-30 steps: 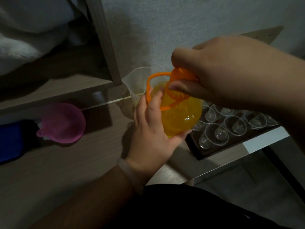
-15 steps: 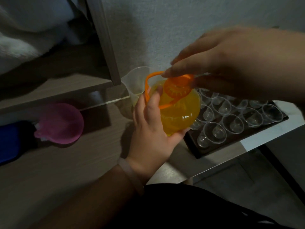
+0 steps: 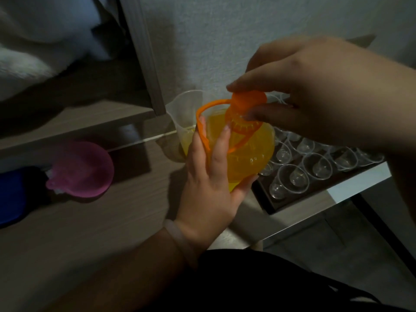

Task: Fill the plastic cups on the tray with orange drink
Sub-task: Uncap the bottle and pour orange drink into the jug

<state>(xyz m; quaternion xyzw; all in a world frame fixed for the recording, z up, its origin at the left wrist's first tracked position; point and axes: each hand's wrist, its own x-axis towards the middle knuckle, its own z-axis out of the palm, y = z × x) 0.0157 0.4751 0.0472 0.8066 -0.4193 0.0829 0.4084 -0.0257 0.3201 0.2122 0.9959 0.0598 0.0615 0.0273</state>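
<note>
A bottle of orange drink [image 3: 249,154] with an orange carry handle [image 3: 202,129] stands in the middle of the head view. My left hand [image 3: 207,181] grips its body from the near side. My right hand [image 3: 310,97] pinches the orange cap [image 3: 247,102] at the bottle's mouth, tilted up. To the right, several clear plastic cups [image 3: 315,165] stand on a dark tray [image 3: 267,199]; they look empty. My right forearm hides the far cups.
A clear measuring jug [image 3: 186,113] with a little yellow liquid stands behind the bottle by the wall. A pink funnel [image 3: 83,170] and a blue object [image 3: 11,197] lie at the left of the wooden tabletop. The table's edge runs just right of the tray.
My right hand has turned and lifted at the cap, which now tilts up off the bottle's mouth. My left hand keeps its grip on the bottle.
</note>
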